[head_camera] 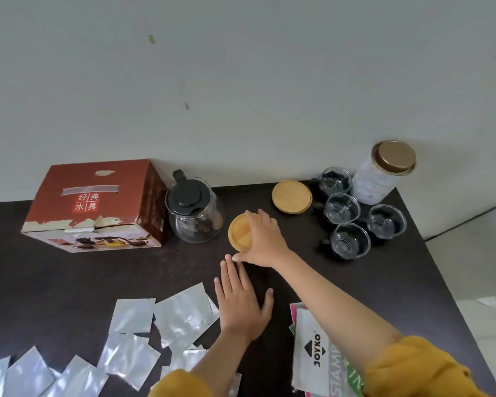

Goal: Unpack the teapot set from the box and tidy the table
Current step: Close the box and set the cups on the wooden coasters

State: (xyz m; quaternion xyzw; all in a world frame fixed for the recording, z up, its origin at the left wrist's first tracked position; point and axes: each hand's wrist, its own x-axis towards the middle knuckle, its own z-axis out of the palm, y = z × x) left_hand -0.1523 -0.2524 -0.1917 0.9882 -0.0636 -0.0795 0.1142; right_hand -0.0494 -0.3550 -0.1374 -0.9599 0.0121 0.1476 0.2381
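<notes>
Tabletop, dark, set against a pale wall.

Red cardboard box: far left, closed, Chinese characters on top, teapot-set picture on the front face, surface torn along the upper front edge.

Glass teapot: just right of the box, upright, black lid and handle, dark contents at the bottom.

Round wooden coaster: right of the teapot, lying flat on the table. Right hand is spread over its right side, fingers on top and thumb at the near edge; a full grasp cannot be confirmed.

Second wooden coaster: farther back and to the right, lying flat, untouched.

Four glass cups: clustered right of the second coaster, upright, on dark bases.

Jar with gold lid: behind the cups, near the wall, pale body.

Left hand: flat on the table, palm down, fingers extended and holding nothing, fingertips just short of the right thumb.

Silver foil sachets: many, scattered flat over the near left of the table, some overlapping, one edge beside the left hand.

Printed packet reading JOYKO: near right, partly under the right forearm.

Yellow sleeves: on both arms, at the bottom edge.
</notes>
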